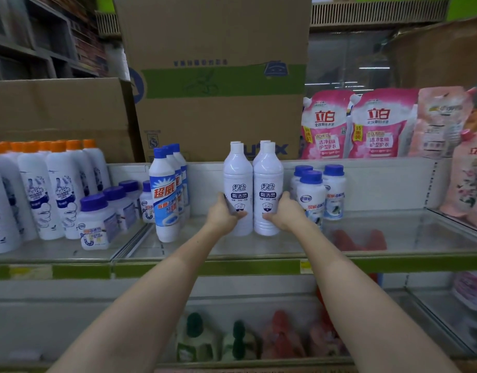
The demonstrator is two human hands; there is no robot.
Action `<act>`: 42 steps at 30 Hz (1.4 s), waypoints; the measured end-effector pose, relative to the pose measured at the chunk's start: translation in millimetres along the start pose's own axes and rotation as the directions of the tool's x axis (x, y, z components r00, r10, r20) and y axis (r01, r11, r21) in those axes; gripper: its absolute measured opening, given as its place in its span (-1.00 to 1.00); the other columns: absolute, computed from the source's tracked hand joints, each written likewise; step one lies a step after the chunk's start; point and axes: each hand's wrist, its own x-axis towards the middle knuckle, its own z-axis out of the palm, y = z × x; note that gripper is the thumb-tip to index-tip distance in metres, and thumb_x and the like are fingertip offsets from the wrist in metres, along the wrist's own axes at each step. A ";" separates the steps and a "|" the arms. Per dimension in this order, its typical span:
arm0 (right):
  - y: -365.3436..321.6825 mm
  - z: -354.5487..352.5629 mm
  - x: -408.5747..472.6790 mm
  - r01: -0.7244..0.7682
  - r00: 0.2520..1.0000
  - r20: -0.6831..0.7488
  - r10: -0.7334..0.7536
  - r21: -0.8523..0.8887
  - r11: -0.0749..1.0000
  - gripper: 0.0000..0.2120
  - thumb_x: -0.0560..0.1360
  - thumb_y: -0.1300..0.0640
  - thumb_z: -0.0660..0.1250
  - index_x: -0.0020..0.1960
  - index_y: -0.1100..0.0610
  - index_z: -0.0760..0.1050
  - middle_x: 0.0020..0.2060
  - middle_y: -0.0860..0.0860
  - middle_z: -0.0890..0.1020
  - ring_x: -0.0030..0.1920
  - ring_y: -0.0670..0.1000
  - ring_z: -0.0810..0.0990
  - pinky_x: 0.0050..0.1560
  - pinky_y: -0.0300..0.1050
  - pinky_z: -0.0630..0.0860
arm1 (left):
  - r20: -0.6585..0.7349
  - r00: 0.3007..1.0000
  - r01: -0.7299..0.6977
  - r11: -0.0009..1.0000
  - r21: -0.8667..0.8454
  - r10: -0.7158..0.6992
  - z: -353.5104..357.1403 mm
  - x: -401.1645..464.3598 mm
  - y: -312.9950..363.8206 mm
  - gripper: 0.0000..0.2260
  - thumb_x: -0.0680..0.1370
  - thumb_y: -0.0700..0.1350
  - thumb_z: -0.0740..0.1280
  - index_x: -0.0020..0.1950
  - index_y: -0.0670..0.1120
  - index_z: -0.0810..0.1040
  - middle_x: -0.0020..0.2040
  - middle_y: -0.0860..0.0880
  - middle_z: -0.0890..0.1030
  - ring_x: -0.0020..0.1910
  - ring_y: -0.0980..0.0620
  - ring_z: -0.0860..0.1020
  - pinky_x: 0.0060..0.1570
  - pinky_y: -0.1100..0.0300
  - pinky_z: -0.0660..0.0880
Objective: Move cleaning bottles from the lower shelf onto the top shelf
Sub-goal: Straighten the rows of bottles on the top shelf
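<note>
Upright, white bottles (253,192), apparently capless.

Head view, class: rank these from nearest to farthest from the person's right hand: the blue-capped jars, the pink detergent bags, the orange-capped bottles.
1. Blue-capped jars: just right of the right hand.
2. Pink detergent bags: above and to the right, behind the shelf.
3. Orange-capped bottles: far left end of the shelf.

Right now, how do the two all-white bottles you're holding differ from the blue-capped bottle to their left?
The two all-white bottles have white caps and plain white labels; the blue-capped bottle has a bright blue-and-red label. Left hand and right hand grip the white pair; the blue-capped one stands untouched. All are upright.
</note>
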 end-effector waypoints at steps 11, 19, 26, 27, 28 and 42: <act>-1.9 -4.8 2.7 0.015 0.999 0.035 -0.014 -0.049 0.999 -0.30 0.51 -0.03 0.46 0.41 0.28 0.17 0.35 0.25 0.48 0.32 0.26 0.50 0.26 0.09 0.45 | -0.019 1.000 -0.008 1.000 0.023 0.009 1.7 0.7 -5.8 -0.51 0.49 -0.03 0.50 0.30 -0.13 0.35 0.26 -0.16 0.56 0.22 -0.20 0.53 0.14 -0.02 0.50; 5.3 -6.2 5.2 0.050 0.997 0.052 -0.049 -0.013 0.999 -0.31 0.53 -0.01 0.44 0.44 0.27 0.17 0.37 0.23 0.47 0.34 0.25 0.48 0.26 0.06 0.43 | -0.044 0.999 -0.018 1.000 0.025 0.019 5.1 -0.3 -7.9 -0.49 0.50 -0.02 0.49 0.32 -0.12 0.32 0.28 -0.14 0.56 0.24 -0.20 0.53 0.11 0.02 0.47; 13.9 2.1 -6.4 0.021 1.000 0.001 -0.021 0.144 0.989 -0.39 0.55 0.01 0.42 0.44 0.21 0.22 0.36 0.25 0.49 0.33 0.30 0.48 0.27 0.10 0.42 | -0.018 0.999 0.044 0.999 -0.007 -0.044 6.8 -4.0 -5.5 -0.49 0.53 -0.02 0.45 0.37 -0.08 0.31 0.30 -0.13 0.55 0.24 -0.19 0.53 0.18 -0.02 0.49; 13.6 2.8 -9.1 0.008 1.000 -0.001 -0.008 0.164 0.986 -0.41 0.56 0.01 0.41 0.44 0.21 0.24 0.36 0.25 0.49 0.34 0.30 0.48 0.28 0.11 0.42 | -0.015 0.998 0.054 0.998 -0.010 -0.054 6.9 -5.6 -3.7 -0.49 0.54 -0.01 0.44 0.38 -0.08 0.30 0.31 -0.13 0.55 0.24 -0.20 0.53 0.17 -0.01 0.49; 12.5 3.3 -11.8 -0.006 1.000 0.004 0.006 0.174 0.985 -0.43 0.56 0.01 0.40 0.43 0.22 0.25 0.36 0.25 0.49 0.34 0.29 0.48 0.28 0.11 0.42 | -0.014 0.998 0.062 0.998 -0.006 -0.062 6.9 -7.3 -1.4 -0.50 0.55 -0.01 0.43 0.39 -0.08 0.30 0.31 -0.13 0.54 0.24 -0.20 0.53 0.17 -0.01 0.48; 43.0 -20.9 -66.7 -0.064 0.985 -0.150 0.084 0.130 0.989 -0.78 0.54 0.22 0.25 0.18 0.20 0.50 0.11 0.23 0.62 0.14 0.24 0.56 0.10 0.00 0.48 | 0.047 0.978 -0.207 0.969 0.139 0.202 9.4 -43.4 28.2 -0.91 0.54 -0.17 0.37 -0.02 -0.17 0.51 -0.13 -0.08 0.59 -0.11 -0.08 0.54 -0.12 0.15 0.43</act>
